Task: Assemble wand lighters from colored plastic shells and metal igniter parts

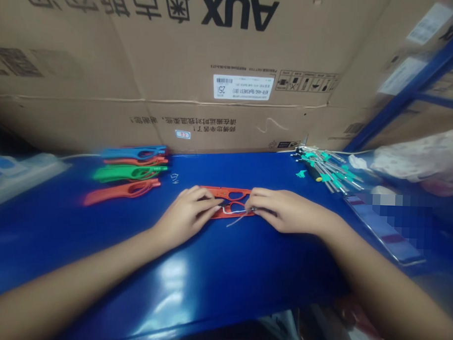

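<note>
Two orange plastic casing halves lie one beyond the other on the blue table, between the person's hands: the far half (220, 191) and the near half (219, 215), each with a looped trigger-like opening. A thin white wire (232, 212) runs across the near half. The left hand (195, 208) pinches a small dark part (223, 204) at the wire's left end, thumb and fingertips nearly together; the right hand (273, 206) closes its fingertips on a slim dark part (264, 210) at the other end.

Further left lie more casings — blue (126, 152), green (115, 173) and orange (109, 192). To the right is a heap of metal rods (332, 169) with teal ends, a black-and-yellow handle (315, 174) among them. Behind the blue table (245, 275) stands AUX cardboard (159, 63), its print upside down.
</note>
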